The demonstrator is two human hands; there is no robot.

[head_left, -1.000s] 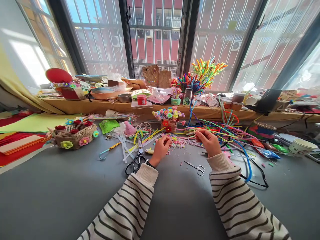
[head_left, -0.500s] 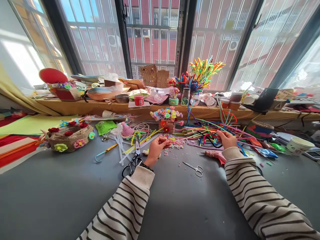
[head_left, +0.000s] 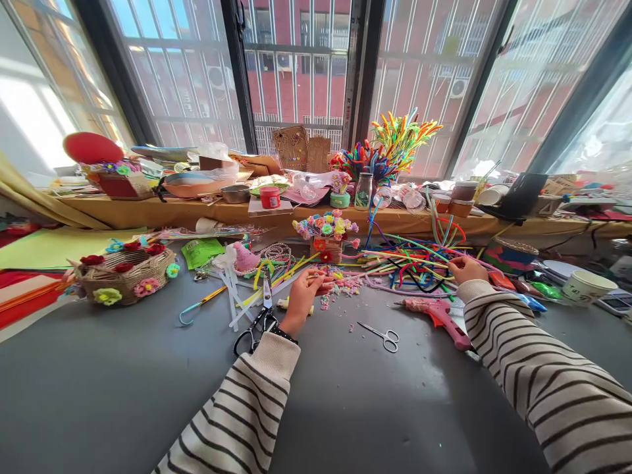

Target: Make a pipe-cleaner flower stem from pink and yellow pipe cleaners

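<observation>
My left hand is raised over the middle of the table, beside the small pink and white bits. Its thumb and index finger are together, the other fingers partly stretched; what they hold is too small to make out. Farther right, my right hand pinches with its fingertips at the edge of a pile of coloured pipe cleaners. Whatever is in that pinch cannot be made out. Black-handled scissors lie by my left wrist. Small silver scissors and a pink glue gun lie between my forearms.
A woven basket with flowers stands left, near clear glue sticks and a crochet hook. A flower-filled brick-like pot stands behind my left hand. At right is a paper cup. A cluttered ledge runs behind.
My right hand has moved right, widening the gap between my hands and uncovering more of the glue gun. My left hand's fingers have loosened and stretched a little. The view has shifted slightly.
</observation>
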